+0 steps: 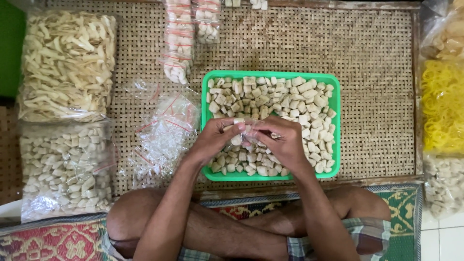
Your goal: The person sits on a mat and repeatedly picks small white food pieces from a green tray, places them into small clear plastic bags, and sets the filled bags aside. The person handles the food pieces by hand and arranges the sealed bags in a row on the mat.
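Observation:
A green tray (334, 126) full of pale square cracker pieces (270, 96) lies on a woven mat. Over its near half, my left hand (216, 138) and my right hand (282, 142) meet around a small clear plastic bag (246, 133). Both hands pinch the bag, which holds a few cracker pieces. My left fingertips also hold one piece at the bag's mouth. A loose pile of empty clear bags with red strips (162, 135) lies just left of the tray.
Filled small bags (180, 43) lie in rows behind the tray. Large bags of pale strips (65, 63) and pale squares (63, 166) sit at left. Yellow ring crackers (442, 108) and other bags are at right. My crossed legs rest on a patterned mat (58, 239).

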